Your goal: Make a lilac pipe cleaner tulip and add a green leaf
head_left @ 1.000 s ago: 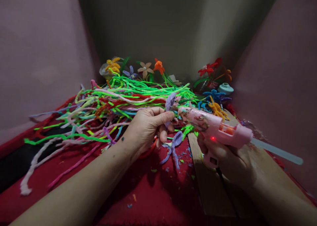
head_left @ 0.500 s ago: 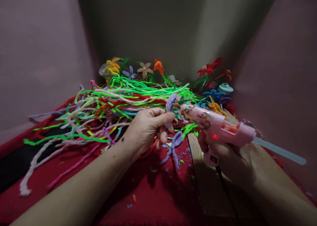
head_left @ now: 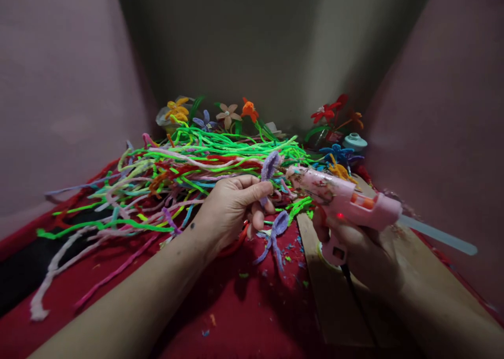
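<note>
Pinched between the thumb and fingers of my left hand (head_left: 246,199) is a purple pipe-cleaner petal (head_left: 270,169), held upright. My right hand (head_left: 362,249) grips a pink glue gun (head_left: 346,199) by its handle. The gun's nozzle points left and meets, or nearly meets, the petal's right side; I cannot tell which. A red light glows on the gun, and a pale glue stick (head_left: 439,234) juts from its back. Below my left hand another purple pipe-cleaner piece (head_left: 279,225) with two loose legs lies on the red cloth (head_left: 244,317).
Many coloured pipe cleaners (head_left: 236,146) lie heaped behind my left hand. Pipe-cleaner flowers (head_left: 228,116) stand along the back. A wooden board (head_left: 315,275) lies under the glue gun, with a teal container (head_left: 355,141) behind. Red-handled scissors (head_left: 236,246) are partly hidden by my left hand.
The view has shifted slightly. The nozzle and the petal stay close together, and the petal looks a little more turned. Both hands keep their hold.
</note>
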A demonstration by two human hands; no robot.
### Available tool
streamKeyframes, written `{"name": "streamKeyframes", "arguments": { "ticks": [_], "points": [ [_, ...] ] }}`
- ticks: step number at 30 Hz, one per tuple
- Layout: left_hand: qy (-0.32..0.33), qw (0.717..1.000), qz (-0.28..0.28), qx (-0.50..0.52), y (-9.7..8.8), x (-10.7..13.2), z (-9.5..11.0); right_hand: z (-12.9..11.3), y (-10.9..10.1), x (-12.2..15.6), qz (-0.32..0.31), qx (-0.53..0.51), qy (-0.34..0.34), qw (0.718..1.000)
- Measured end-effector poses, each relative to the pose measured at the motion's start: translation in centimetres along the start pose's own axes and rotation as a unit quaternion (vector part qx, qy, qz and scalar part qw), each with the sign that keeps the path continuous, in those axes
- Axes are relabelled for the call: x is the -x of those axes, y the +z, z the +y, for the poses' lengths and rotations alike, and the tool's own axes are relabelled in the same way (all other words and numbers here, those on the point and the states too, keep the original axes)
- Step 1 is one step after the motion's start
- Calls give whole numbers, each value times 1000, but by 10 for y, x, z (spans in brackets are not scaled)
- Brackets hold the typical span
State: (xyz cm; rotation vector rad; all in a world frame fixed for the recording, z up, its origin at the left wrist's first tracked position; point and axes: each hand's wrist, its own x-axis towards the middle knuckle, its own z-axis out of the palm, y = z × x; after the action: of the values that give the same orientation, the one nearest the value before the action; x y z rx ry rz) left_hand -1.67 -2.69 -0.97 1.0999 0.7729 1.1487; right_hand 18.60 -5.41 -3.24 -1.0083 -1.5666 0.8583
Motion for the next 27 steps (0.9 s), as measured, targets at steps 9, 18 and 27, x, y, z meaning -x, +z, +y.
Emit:
{"name": "streamKeyframes", "arguments": {
  "ticks": [9, 18, 27],
  "points": [
    [-10, 1000, 5, -5, 1, 2, 0, -6, 4, -1, -2, -77, 50, 996],
    [-23, 1000, 4, -5, 2, 2, 0, -5, 5, -1, -26, -96, 74, 992],
    [-15, 1000, 7, -5, 2, 1, 0, 1, -4, 2, -50, -14, 61, 997]
  ]
}}
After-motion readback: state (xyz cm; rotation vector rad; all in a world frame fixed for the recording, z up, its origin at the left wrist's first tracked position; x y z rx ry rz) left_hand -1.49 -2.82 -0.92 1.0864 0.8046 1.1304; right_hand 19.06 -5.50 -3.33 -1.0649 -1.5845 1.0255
